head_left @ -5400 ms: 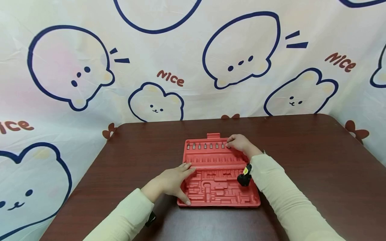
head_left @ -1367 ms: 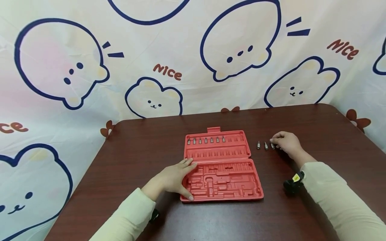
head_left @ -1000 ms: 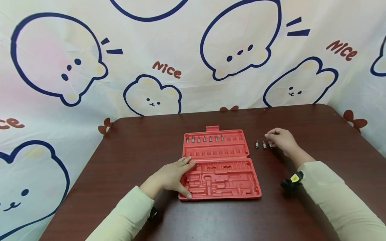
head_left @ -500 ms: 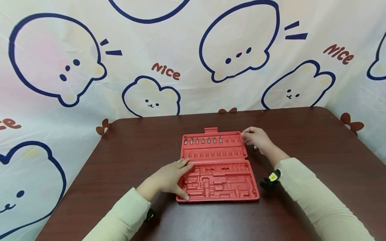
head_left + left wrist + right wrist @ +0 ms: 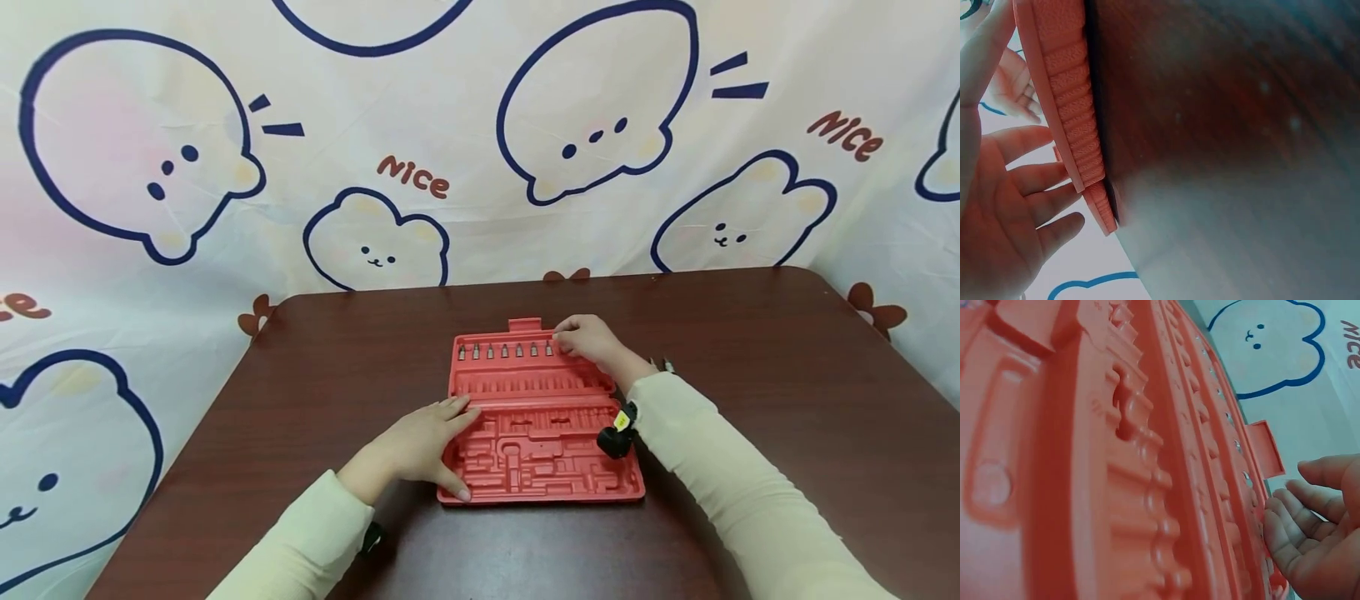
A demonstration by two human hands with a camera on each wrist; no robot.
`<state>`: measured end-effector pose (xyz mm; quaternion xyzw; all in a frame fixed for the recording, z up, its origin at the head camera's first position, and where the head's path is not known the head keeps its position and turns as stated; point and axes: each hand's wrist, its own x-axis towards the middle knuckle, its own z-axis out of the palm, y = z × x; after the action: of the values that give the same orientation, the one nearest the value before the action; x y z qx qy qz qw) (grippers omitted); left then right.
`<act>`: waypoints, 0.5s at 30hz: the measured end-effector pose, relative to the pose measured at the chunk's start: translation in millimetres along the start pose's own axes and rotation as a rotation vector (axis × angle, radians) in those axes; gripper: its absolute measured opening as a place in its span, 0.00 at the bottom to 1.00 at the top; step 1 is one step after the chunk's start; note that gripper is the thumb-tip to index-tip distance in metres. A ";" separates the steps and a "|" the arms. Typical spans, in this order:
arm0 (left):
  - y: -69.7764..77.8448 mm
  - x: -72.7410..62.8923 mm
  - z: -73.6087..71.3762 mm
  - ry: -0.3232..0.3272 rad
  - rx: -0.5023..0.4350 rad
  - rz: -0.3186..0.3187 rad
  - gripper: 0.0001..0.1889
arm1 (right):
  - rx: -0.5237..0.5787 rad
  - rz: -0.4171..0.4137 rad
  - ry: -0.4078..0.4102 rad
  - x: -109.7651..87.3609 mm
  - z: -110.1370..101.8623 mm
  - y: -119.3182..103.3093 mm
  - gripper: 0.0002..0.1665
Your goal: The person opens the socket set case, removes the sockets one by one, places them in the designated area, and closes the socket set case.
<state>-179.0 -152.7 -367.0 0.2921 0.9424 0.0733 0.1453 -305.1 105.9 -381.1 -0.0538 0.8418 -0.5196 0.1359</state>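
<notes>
A red plastic tool case [image 5: 551,458] lies unfolded flat on the dark wooden table. Several small metal bits [image 5: 505,351] stand in a row in the slots of its far half. My left hand [image 5: 416,442] rests on the case's left edge with fingers spread; the left wrist view shows the fingers [image 5: 1038,178] along its side. Over the far row, my right hand [image 5: 592,340] has its fingertips right beside the rightmost bit [image 5: 548,348]. In the right wrist view the thumb [image 5: 1325,470] stands apart from the fingers, and no bit shows between them.
More metal bits [image 5: 667,365] lie on the table [image 5: 787,400] to the right of the case, partly hidden behind the right sleeve. A latch tab [image 5: 524,324] sticks out from the case's far edge. A patterned cloth [image 5: 480,150] hangs behind the table.
My right hand has let go of a bit on the table, beside two others, and moved left to the far row of the case. My left hand has stayed on the case edge.
</notes>
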 end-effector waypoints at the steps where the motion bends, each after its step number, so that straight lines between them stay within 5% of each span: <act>1: 0.0 0.3 0.0 0.000 -0.002 -0.001 0.55 | -0.013 -0.003 -0.004 1.6 1.4 0.1 0.16; 15: 2.3 2.0 -1.8 -0.014 -0.015 -0.014 0.55 | -0.304 0.059 0.011 18.0 10.9 -5.6 0.14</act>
<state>-179.9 -149.8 -365.3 0.2849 0.9429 0.0773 0.1546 -319.5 89.9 -383.8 -0.0462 0.9127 -0.3823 0.1367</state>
